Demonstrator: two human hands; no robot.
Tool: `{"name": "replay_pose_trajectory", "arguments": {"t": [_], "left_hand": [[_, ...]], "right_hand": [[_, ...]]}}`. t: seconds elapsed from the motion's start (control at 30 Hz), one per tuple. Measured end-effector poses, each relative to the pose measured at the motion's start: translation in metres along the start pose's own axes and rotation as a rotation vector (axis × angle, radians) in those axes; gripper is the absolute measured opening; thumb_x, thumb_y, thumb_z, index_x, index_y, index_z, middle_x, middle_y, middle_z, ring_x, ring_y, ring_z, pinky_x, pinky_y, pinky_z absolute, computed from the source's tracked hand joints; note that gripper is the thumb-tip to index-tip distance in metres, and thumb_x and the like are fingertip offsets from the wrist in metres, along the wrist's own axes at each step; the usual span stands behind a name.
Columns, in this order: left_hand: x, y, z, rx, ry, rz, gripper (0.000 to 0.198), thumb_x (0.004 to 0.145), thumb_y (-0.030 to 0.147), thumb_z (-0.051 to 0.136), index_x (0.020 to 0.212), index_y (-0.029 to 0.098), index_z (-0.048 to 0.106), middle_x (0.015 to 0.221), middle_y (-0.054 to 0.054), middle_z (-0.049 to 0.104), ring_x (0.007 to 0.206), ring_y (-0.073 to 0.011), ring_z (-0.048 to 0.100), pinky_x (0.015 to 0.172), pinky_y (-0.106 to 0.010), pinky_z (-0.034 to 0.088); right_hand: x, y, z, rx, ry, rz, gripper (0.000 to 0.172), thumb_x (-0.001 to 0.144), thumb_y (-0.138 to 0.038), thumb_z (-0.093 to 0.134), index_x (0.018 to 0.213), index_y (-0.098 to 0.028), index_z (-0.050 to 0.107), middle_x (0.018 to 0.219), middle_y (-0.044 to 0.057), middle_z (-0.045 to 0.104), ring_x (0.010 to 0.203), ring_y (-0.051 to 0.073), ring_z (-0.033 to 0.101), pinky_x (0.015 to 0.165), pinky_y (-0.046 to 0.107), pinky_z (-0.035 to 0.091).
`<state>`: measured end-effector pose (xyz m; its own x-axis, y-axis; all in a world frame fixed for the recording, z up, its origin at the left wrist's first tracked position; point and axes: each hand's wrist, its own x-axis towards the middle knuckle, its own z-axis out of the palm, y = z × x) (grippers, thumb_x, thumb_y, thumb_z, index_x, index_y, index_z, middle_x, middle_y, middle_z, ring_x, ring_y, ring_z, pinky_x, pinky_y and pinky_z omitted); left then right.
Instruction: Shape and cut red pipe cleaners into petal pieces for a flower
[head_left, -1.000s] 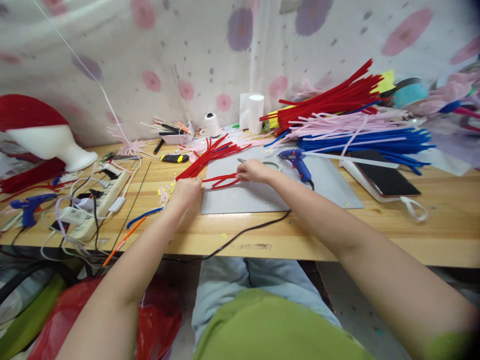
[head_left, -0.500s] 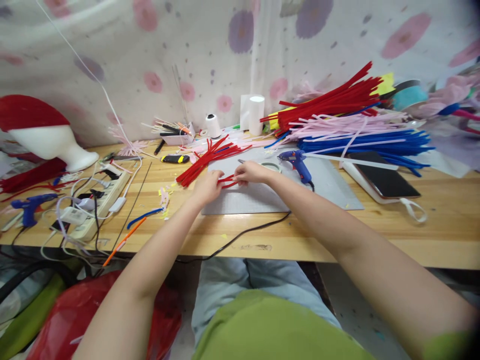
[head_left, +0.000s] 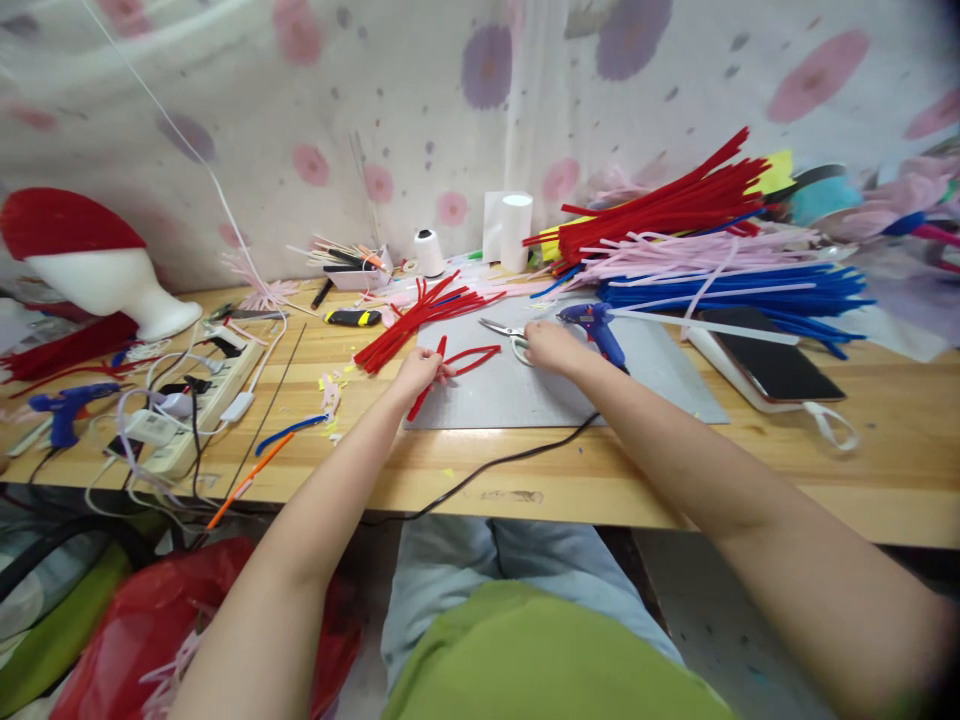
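My left hand [head_left: 420,370] is closed on a bent red pipe cleaner [head_left: 459,364] that loops out over the grey cutting mat [head_left: 525,395]. My right hand [head_left: 551,346] lies with curled fingers on the handles of a pair of scissors [head_left: 504,330], whose blades point left on the mat. A bundle of red pipe cleaners [head_left: 416,320] lies just behind my left hand. A blue glue gun [head_left: 596,325] rests right beside my right hand, its black cord [head_left: 487,468] running toward the table's front edge.
Big piles of red [head_left: 667,205], pink [head_left: 690,250] and blue pipe cleaners [head_left: 742,290] fill the back right. A phone [head_left: 769,360] lies at right. A power strip [head_left: 199,400], a second glue gun [head_left: 67,408] and a foam head [head_left: 97,265] occupy the left.
My right hand let go of the red pipe cleaner and moved right onto the scissors. My left hand kept hold of the pipe cleaner and barely moved.
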<state>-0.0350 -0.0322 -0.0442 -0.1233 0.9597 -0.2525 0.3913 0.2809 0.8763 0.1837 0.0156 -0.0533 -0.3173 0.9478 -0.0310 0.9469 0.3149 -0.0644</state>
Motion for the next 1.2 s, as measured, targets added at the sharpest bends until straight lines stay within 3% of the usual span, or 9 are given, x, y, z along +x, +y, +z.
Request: {"name": "replay_pose_trajectory", "arguments": {"t": [0.2, 0.3, 0.47, 0.57, 0.7, 0.77, 0.87, 1.03, 1.2], "left_hand": [[0.005, -0.006, -0.002, -0.119, 0.011, 0.026, 0.005, 0.060, 0.013, 0.049, 0.062, 0.015, 0.045, 0.067, -0.005, 0.065, 0.044, -0.0058, 0.045, 0.038, -0.018, 0.026], [0.005, -0.007, -0.002, -0.134, 0.028, 0.049, 0.008, 0.063, 0.014, 0.050, 0.063, 0.016, 0.042, 0.061, -0.002, 0.063, 0.042, -0.0052, 0.042, 0.037, -0.017, 0.025], [0.003, -0.002, -0.007, -0.071, 0.067, 0.032, 0.011, 0.072, 0.018, 0.047, 0.062, 0.014, 0.050, 0.061, -0.002, 0.061, 0.040, -0.0041, 0.040, 0.037, -0.017, 0.028], [0.004, 0.002, -0.010, -0.038, 0.081, 0.053, 0.015, 0.073, 0.020, 0.046, 0.063, 0.012, 0.054, 0.065, -0.004, 0.064, 0.042, -0.0046, 0.042, 0.039, -0.018, 0.032], [0.007, 0.005, -0.010, -0.102, 0.126, 0.072, 0.013, 0.073, 0.020, 0.048, 0.066, 0.011, 0.056, 0.073, -0.007, 0.067, 0.047, -0.0050, 0.047, 0.044, -0.018, 0.036], [0.009, 0.004, -0.009, -0.161, 0.139, 0.058, 0.013, 0.072, 0.018, 0.048, 0.065, 0.011, 0.057, 0.074, -0.007, 0.066, 0.048, -0.0044, 0.047, 0.044, -0.017, 0.036], [0.013, 0.004, -0.006, -0.284, 0.130, 0.031, 0.015, 0.074, 0.017, 0.048, 0.065, 0.010, 0.057, 0.072, -0.007, 0.065, 0.048, -0.0041, 0.047, 0.043, -0.016, 0.034], [0.020, 0.007, -0.001, -0.519, 0.154, -0.049, 0.015, 0.078, 0.017, 0.046, 0.068, 0.011, 0.055, 0.068, -0.004, 0.060, 0.048, -0.0043, 0.048, 0.041, -0.016, 0.032], [0.025, 0.005, 0.003, -0.608, 0.214, -0.060, 0.014, 0.080, 0.017, 0.044, 0.071, 0.012, 0.053, 0.069, -0.001, 0.057, 0.049, -0.0045, 0.049, 0.043, -0.016, 0.034]], "right_hand": [[0.010, -0.003, 0.005, -0.062, 0.072, 0.064, 0.039, 0.079, -0.019, 0.047, 0.113, -0.001, 0.052, 0.111, 0.025, 0.056, 0.108, 0.031, 0.050, 0.087, 0.037, 0.041], [0.017, -0.005, 0.002, -0.025, 0.000, 0.138, 0.040, 0.077, -0.021, 0.050, 0.110, -0.001, 0.055, 0.108, 0.025, 0.058, 0.102, 0.031, 0.055, 0.083, 0.037, 0.044], [0.022, -0.005, -0.015, 0.079, -0.126, 0.135, 0.034, 0.071, -0.033, 0.061, 0.093, -0.008, 0.066, 0.097, 0.021, 0.064, 0.097, 0.031, 0.058, 0.078, 0.034, 0.045], [0.022, -0.002, -0.023, 0.399, -0.118, 0.168, 0.034, 0.071, -0.041, 0.061, 0.081, -0.010, 0.067, 0.084, 0.016, 0.066, 0.088, 0.027, 0.061, 0.073, 0.030, 0.046], [0.017, -0.005, -0.024, 1.167, -0.124, 0.123, 0.030, 0.077, -0.039, 0.058, 0.085, -0.010, 0.063, 0.083, 0.011, 0.065, 0.068, 0.013, 0.059, 0.064, 0.023, 0.046], [0.012, -0.009, -0.022, 1.470, -0.208, 0.064, 0.027, 0.082, -0.038, 0.054, 0.085, -0.012, 0.060, 0.084, 0.009, 0.065, 0.062, 0.009, 0.056, 0.062, 0.021, 0.046], [0.003, -0.016, -0.020, 1.702, -0.489, -0.070, 0.030, 0.086, -0.041, 0.045, 0.083, -0.014, 0.057, 0.085, 0.008, 0.065, 0.063, 0.009, 0.056, 0.065, 0.022, 0.047], [0.001, -0.016, -0.012, 1.810, -0.896, -0.195, 0.056, 0.088, -0.055, 0.025, 0.088, -0.010, 0.058, 0.086, 0.013, 0.065, 0.071, 0.015, 0.061, 0.072, 0.031, 0.049], [0.008, -0.015, -0.005, 1.830, -1.087, -0.303, 0.068, 0.085, -0.062, 0.018, 0.093, -0.008, 0.058, 0.091, 0.017, 0.066, 0.080, 0.021, 0.063, 0.074, 0.035, 0.049]]}}
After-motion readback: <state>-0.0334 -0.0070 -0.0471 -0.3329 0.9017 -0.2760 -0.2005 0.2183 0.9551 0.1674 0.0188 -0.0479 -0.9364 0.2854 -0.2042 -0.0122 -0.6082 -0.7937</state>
